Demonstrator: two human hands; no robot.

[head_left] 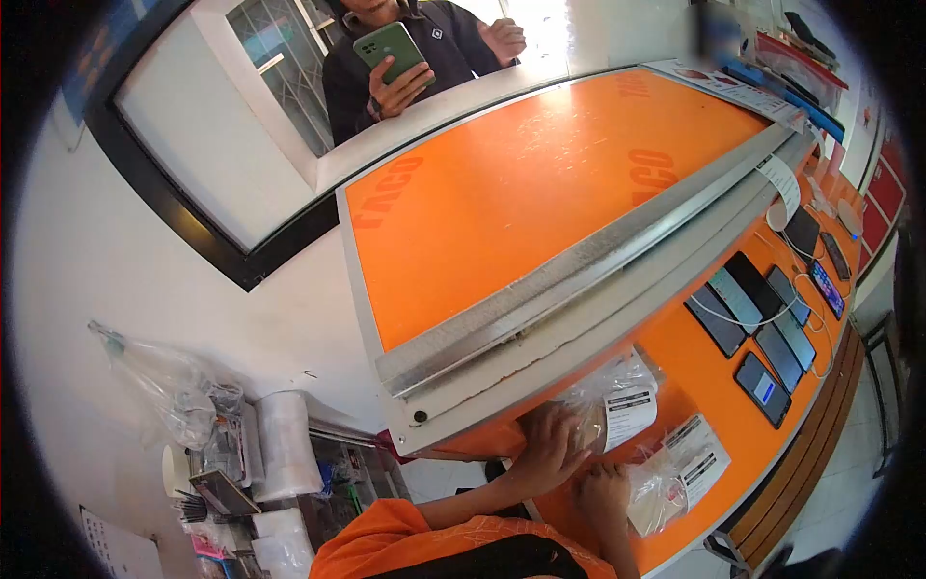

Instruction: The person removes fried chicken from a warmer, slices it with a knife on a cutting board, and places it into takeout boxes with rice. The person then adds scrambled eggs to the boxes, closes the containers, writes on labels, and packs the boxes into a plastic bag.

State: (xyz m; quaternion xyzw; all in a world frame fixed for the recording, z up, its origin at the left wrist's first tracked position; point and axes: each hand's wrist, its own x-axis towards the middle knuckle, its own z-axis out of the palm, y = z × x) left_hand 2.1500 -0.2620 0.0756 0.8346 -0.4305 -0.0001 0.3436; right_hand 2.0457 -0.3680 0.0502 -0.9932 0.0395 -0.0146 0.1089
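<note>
My left hand [552,452] is bent over the near end of a clear plastic bag [590,391], under the overhang of the raised counter. A white printed slip [631,417] lies on this bag, and something tan shows inside it. My right hand [604,490] is closed at the edge of a second clear plastic bag [658,490], which holds a pale box-like item. Another printed slip [696,461] rests on that bag. The fingertips of both hands are partly hidden, so their exact grip is hard to see.
Several phones [764,388] and white cables lie on the orange desk [666,343] to the right. The raised orange counter [492,203] stands in front. Beyond it, a person holds a green phone [394,56]. Plastic rolls [286,446] and supplies crowd the left. A wooden bench [796,482] runs alongside.
</note>
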